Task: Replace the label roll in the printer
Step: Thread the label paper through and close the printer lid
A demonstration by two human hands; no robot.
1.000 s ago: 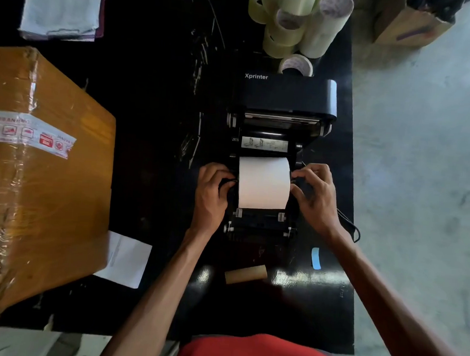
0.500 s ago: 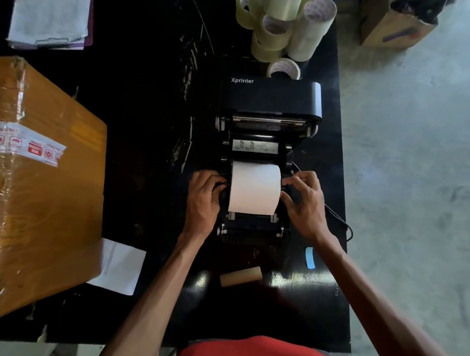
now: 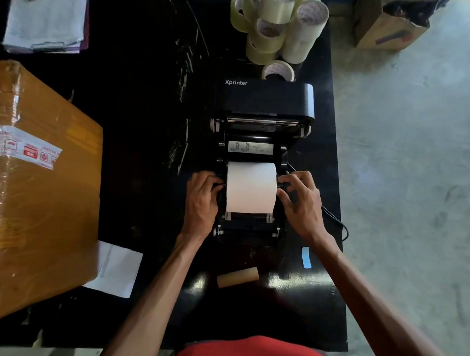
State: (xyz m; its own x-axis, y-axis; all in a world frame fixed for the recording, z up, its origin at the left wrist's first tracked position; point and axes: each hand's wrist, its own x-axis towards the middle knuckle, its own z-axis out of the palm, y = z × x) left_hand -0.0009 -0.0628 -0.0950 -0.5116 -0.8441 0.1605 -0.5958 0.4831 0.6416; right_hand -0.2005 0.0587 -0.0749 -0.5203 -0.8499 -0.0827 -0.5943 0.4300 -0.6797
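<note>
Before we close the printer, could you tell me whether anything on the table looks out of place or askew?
Only small things: a bare brown cardboard core lies loose on the black table in front of the open black label printer, and a small blue sticker sits by the right wrist. The white label roll sits straight between both hands.

Glossy black worktop (image 3: 140,95) w/ scratches, grey concrete floor (image 3: 421,175) at right, daylight on floor, glare spots on worktop's near edge, cardboard box (image 3: 389,27) on floor
</note>
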